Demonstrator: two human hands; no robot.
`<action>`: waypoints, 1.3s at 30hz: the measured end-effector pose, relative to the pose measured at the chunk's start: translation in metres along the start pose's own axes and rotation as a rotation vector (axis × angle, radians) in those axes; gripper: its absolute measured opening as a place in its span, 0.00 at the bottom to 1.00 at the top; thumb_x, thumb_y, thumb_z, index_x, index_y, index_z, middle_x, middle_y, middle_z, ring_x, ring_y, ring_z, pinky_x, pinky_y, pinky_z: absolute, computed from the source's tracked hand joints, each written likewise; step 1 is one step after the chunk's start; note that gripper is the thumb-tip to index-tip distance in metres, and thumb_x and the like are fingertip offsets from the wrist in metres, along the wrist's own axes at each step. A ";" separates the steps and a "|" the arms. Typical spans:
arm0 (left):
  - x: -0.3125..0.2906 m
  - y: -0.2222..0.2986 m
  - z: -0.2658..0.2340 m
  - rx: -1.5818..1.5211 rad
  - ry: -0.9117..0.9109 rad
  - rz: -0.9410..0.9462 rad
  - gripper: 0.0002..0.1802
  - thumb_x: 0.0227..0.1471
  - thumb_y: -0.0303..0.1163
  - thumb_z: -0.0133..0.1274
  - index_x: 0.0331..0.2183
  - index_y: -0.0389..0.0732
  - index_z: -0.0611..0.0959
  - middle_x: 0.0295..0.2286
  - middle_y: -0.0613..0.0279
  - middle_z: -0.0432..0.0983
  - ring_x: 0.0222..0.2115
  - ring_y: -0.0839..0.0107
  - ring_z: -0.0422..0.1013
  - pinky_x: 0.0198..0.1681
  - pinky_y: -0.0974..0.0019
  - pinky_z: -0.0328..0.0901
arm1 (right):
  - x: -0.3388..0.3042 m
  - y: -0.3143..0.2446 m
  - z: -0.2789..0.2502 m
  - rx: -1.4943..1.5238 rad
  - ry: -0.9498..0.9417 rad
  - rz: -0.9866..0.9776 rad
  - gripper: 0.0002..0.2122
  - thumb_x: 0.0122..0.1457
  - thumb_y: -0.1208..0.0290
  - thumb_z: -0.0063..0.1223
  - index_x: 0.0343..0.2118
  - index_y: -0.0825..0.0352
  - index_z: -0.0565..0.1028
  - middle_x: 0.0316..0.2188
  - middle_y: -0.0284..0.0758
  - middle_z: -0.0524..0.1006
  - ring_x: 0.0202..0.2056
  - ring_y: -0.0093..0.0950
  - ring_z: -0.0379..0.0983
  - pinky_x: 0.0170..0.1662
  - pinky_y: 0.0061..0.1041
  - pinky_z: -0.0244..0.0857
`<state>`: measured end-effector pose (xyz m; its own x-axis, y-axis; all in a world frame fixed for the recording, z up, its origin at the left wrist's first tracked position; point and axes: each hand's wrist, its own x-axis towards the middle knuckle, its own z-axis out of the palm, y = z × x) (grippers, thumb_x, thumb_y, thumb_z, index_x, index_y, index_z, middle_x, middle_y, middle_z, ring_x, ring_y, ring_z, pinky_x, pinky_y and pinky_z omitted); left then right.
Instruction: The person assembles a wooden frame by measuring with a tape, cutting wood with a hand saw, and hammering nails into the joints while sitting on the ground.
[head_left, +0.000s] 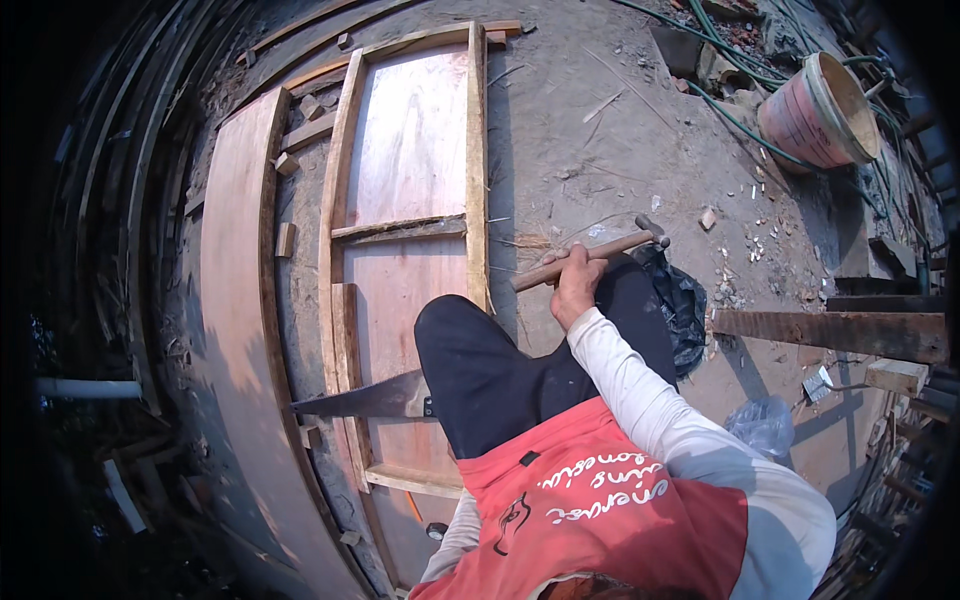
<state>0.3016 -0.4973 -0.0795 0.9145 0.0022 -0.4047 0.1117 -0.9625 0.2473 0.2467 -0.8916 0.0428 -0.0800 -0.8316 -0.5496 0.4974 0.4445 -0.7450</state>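
My right hand (577, 283) is wrapped round the wooden handle of a hammer (628, 243). The hammer's metal head points away to the right, above my right knee. Of my left arm only a white sleeve (455, 540) shows at the lower edge; the hand itself is out of sight. A handsaw (370, 398) lies across the timber frame beside my left thigh, its far end hidden by my leg. That long frame (478, 150) has a reddish plywood sheet (412, 130) inside it and a crosspiece partway along.
Another plywood panel with timber edging (235, 220) lies to the left, with small wood blocks (286, 240) between. A paint-stained bucket (815, 110) and green hose (735, 120) are at the far right. A wooden beam (830, 333) juts in near a black plastic bag (680, 310).
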 end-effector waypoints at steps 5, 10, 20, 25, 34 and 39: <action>0.004 -0.005 0.001 -0.008 -0.003 -0.004 0.24 0.62 0.48 0.45 0.35 0.35 0.82 0.27 0.49 0.79 0.30 0.55 0.75 0.37 0.55 0.68 | -0.024 0.017 0.007 -0.173 -0.494 0.366 0.09 0.64 0.68 0.47 0.37 0.66 0.62 0.24 0.34 0.67 0.18 0.27 0.67 0.22 0.30 0.65; -0.002 0.000 0.003 -0.017 -0.007 -0.002 0.24 0.62 0.48 0.45 0.35 0.35 0.82 0.28 0.49 0.79 0.30 0.55 0.75 0.38 0.54 0.68 | 0.020 -0.001 0.002 0.054 0.077 -0.103 0.12 0.64 0.68 0.48 0.41 0.68 0.59 0.24 0.35 0.67 0.19 0.28 0.69 0.22 0.31 0.65; -0.004 -0.004 0.006 -0.025 -0.010 -0.009 0.25 0.62 0.49 0.44 0.35 0.35 0.82 0.28 0.48 0.80 0.31 0.54 0.75 0.38 0.54 0.68 | 0.032 -0.008 -0.010 0.054 -0.173 -0.005 0.09 0.63 0.68 0.50 0.37 0.67 0.63 0.25 0.36 0.68 0.18 0.27 0.66 0.24 0.30 0.65; -0.005 -0.005 0.005 -0.020 -0.012 -0.014 0.25 0.62 0.50 0.44 0.35 0.36 0.82 0.28 0.48 0.80 0.31 0.54 0.75 0.38 0.54 0.68 | -0.023 0.031 0.010 -0.137 -0.421 0.482 0.09 0.62 0.71 0.49 0.38 0.67 0.61 0.25 0.35 0.68 0.18 0.26 0.66 0.21 0.29 0.64; -0.006 -0.003 0.005 -0.032 -0.018 -0.012 0.25 0.61 0.50 0.44 0.35 0.36 0.82 0.29 0.47 0.80 0.31 0.53 0.75 0.39 0.53 0.68 | 0.034 -0.021 0.002 0.175 0.060 -0.116 0.08 0.63 0.70 0.48 0.35 0.66 0.62 0.22 0.34 0.67 0.17 0.26 0.65 0.22 0.28 0.64; -0.006 -0.007 0.006 -0.026 -0.019 -0.022 0.26 0.61 0.50 0.44 0.35 0.36 0.82 0.29 0.47 0.80 0.32 0.53 0.75 0.39 0.53 0.68 | -0.032 0.021 0.020 -0.182 -0.455 0.489 0.09 0.64 0.69 0.49 0.35 0.67 0.62 0.22 0.33 0.67 0.15 0.26 0.64 0.18 0.29 0.62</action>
<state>0.2932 -0.4916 -0.0840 0.9043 0.0177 -0.4265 0.1418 -0.9549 0.2610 0.2769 -0.8625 0.0521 0.5068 -0.5606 -0.6549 0.2283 0.8199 -0.5251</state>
